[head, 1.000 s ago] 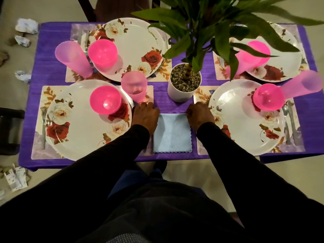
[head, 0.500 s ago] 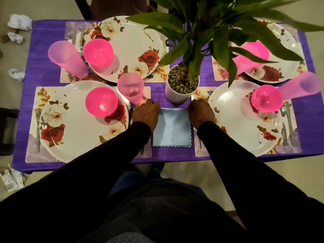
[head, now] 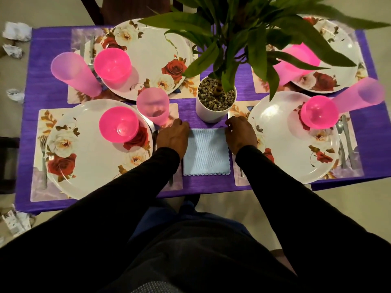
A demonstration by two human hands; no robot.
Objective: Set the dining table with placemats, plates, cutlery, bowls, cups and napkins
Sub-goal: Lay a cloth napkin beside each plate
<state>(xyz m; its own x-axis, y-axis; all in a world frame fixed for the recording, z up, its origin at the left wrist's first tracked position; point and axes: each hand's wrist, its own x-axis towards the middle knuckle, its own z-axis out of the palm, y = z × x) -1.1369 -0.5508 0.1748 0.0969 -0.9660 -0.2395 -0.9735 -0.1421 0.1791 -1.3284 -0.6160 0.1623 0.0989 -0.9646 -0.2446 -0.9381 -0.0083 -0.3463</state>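
Item: napkin [head: 206,152], pale blue, folded to a near square with a scalloped near edge, lying flat on the purple tablecloth [head: 42,81] between the two near place settings, at 6 o'clock from the white plant pot [head: 215,104] and just short of it. Long axis: barely longer than wide, the slight length running 12 to 6. Left hand [head: 173,138]: at the napkin's 11 o'clock corner, fingers curled down onto that corner; whether it pinches the cloth or only presses it cannot be told. Right hand [head: 240,135]: at the 1 o'clock corner, fingertips curled at the edge, likewise unclear. Both hands lie equally near, one per far corner, so a fold toward 6 o'clock or a lift would likely be shared evenly. Flanking: left near plate [head: 88,163] at 9 o'clock, right near plate [head: 289,157] at 3 o'clock.
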